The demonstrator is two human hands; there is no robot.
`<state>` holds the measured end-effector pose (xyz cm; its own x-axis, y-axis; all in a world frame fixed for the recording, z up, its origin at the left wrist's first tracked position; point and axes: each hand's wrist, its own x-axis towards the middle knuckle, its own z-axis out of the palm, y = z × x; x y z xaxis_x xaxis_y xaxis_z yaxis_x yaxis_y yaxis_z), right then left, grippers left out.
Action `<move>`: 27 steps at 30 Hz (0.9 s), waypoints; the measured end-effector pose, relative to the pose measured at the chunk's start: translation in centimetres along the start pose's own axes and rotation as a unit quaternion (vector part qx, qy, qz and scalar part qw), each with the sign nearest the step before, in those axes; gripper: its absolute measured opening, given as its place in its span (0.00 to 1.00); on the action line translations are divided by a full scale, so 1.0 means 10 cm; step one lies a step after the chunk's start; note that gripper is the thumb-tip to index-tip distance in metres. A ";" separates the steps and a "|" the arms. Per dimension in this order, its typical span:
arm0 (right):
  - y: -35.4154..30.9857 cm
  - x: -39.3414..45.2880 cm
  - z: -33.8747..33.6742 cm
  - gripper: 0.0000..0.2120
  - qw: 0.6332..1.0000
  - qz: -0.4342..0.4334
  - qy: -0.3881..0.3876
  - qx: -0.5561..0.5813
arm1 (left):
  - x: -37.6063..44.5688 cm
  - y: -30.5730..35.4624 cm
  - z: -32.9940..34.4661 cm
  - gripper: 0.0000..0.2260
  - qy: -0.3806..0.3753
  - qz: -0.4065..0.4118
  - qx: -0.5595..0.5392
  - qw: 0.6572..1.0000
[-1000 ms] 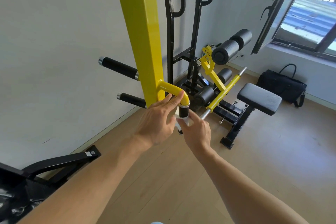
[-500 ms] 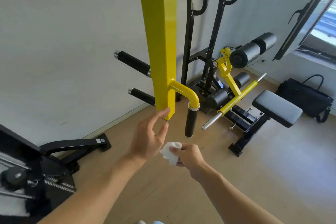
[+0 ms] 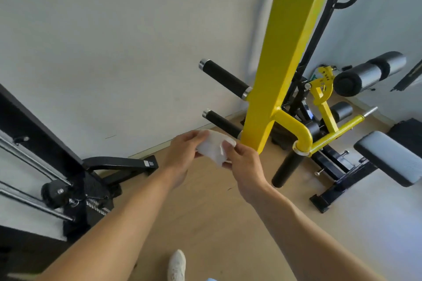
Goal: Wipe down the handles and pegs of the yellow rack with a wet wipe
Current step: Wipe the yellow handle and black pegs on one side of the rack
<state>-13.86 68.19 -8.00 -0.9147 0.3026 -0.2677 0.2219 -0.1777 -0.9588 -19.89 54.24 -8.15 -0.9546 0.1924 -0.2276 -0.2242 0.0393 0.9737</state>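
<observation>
No readable text anywhere. Only a small white sticker [image 3: 148, 163] on the black machine foot [image 3: 123, 163], with what looks like a square code pattern, too blurred to read. Small dark marks along the yellow adjuster plate [image 3: 324, 78] of the bench, perhaps holes or numerals, too small to tell. No brand, number or sign legible on the yellow rack post [image 3: 280, 57].
</observation>
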 end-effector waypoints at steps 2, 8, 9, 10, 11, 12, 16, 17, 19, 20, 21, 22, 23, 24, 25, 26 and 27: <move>-0.02 0.06 0.15 0.09 0.999 -0.002 0.036 0.023 | 0.16 0.04 -0.08 0.10 -0.005 0.014 0.013 1.000; -0.19 0.14 0.51 0.11 0.924 -0.230 0.301 -0.059 | 0.77 0.24 -0.17 0.11 0.018 0.106 0.143 0.984; -0.18 0.23 0.53 0.13 0.886 -0.293 0.319 -0.164 | 0.89 0.24 -0.17 0.13 0.008 0.128 0.174 0.976; -0.14 0.36 0.54 0.15 0.841 -0.335 0.309 -0.291 | 1.00 0.21 -0.17 0.14 -0.004 0.149 0.205 0.967; -0.08 0.50 0.55 0.15 0.797 -0.342 0.281 -0.410 | 1.09 0.18 -0.17 0.14 -0.017 0.164 0.229 0.959; -0.02 0.64 0.55 0.14 0.762 -0.320 0.257 -0.502 | 1.17 0.13 -0.18 0.14 -0.031 0.174 0.246 0.953; 0.09 0.79 0.63 0.31 0.687 -0.203 0.147 -0.682 | 1.32 0.02 -0.24 0.12 -0.072 0.217 0.266 0.936; 0.09 0.78 0.62 0.34 0.671 -0.177 0.127 -0.708 | 1.35 0.01 -0.24 0.13 -0.079 0.228 0.269 0.932; 0.03 0.72 0.61 0.31 0.613 -0.122 0.125 -0.770 | 1.41 0.04 -0.24 0.13 -0.093 0.246 0.284 0.922; -0.03 0.70 0.60 0.29 0.571 -0.097 0.142 -0.803 | 1.43 0.05 -0.24 0.13 -0.102 0.256 0.298 0.914; -0.10 0.69 0.60 0.26 0.531 -0.084 0.156 -0.829 | 1.45 0.07 -0.24 0.13 -0.111 0.268 0.311 0.905; -0.17 0.69 0.58 0.22 0.497 -0.079 0.158 -0.850 | 1.48 0.08 -0.25 0.13 -0.117 0.276 0.320 0.899; -0.23 0.70 0.57 0.18 0.476 -0.081 0.150 -0.863 | 1.50 0.07 -0.25 0.13 -0.121 0.280 0.319 0.897; -0.30 0.70 0.56 0.14 0.467 -0.087 0.142 -0.869 | 1.51 0.06 -0.25 0.12 -0.120 0.278 0.311 0.901; -0.36 0.70 0.55 0.11 0.466 -0.096 0.133 -0.869 | 1.52 0.04 -0.26 0.11 -0.116 0.273 0.297 0.907; -0.40 0.72 0.53 0.10 0.478 -0.106 0.122 -0.863 | 1.53 0.02 -0.25 0.11 -0.112 0.270 0.282 0.914; -0.41 0.77 0.52 0.09 0.499 -0.117 0.111 -0.852 | 1.54 0.01 -0.24 0.10 -0.109 0.269 0.271 0.918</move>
<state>-23.59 66.36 -5.63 -0.9649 0.2581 0.0474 0.2556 0.8830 0.3936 -35.07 54.81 -11.61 -0.8233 0.5157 0.2370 0.4557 0.3517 0.8177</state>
